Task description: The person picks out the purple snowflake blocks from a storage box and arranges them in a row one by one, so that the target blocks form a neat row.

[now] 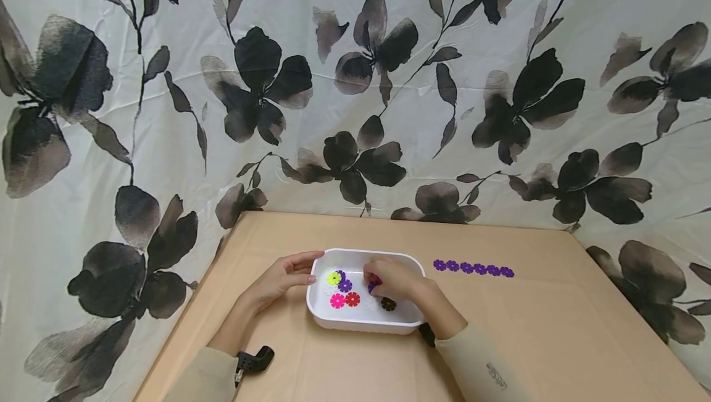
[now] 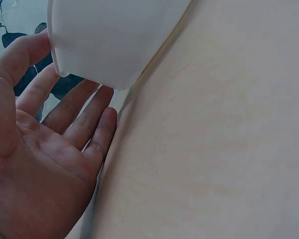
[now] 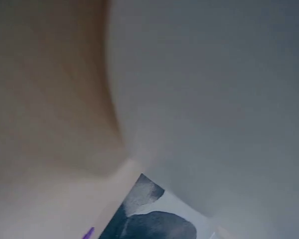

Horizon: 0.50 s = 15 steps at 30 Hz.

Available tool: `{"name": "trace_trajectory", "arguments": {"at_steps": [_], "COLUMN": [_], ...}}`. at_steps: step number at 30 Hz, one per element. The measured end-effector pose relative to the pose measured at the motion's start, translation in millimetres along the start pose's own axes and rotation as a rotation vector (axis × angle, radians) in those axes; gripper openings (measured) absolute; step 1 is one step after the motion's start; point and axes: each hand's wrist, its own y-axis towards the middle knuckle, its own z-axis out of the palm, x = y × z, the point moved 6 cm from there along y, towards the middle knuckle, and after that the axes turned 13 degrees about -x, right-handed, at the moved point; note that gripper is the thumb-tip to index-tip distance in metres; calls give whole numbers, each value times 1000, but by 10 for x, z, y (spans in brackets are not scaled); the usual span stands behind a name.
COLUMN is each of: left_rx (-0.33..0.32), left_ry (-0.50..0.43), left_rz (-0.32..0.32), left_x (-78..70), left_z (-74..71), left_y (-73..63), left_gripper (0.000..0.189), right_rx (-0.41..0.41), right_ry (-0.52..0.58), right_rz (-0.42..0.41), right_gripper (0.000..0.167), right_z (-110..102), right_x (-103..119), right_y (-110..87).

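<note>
A white plastic tub [image 1: 363,328] stands on the table with several flower-shaped discs inside. My left hand [image 1: 287,280] is at the tub's left end, fingers extended. In the left wrist view the left hand [image 2: 55,134] has its thumb and fingertips against the tub wall [image 2: 109,45]. My right hand [image 1: 395,277] reaches over the right rim into the tub, its fingers curled down, pinching a purple flower disc [image 1: 373,287]. Loose in the tub lie a yellow disc [image 1: 334,278], a purple one [image 1: 345,286], a pink one [image 1: 337,301], a red one [image 1: 352,299] and a dark brown one [image 1: 388,304].
A row of several joined purple flower discs [image 1: 473,268] lies on the tan table [image 1: 555,328] to the right of the tub. Behind the table hangs a white cloth [image 1: 433,186] with dark flowers. The tub wall [image 3: 214,99] fills much of the right wrist view.
</note>
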Motion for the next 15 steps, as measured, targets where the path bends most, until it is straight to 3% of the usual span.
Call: {"name": "trace_trajectory", "arguments": {"at_steps": [7, 15], "left_rx": [15, 5], "left_ry": [2, 15], "left_rz": [27, 15], "left_x": [2, 8], "left_z": [22, 11], "left_y": [14, 26], "left_gripper": [60, 61], "right_rx": [-72, -375], "right_ry": [108, 367], "right_rz": [64, 229], "right_gripper": [12, 6], "right_z": [-61, -381], "right_x": [-59, -303], "right_y": [-66, -155]}}
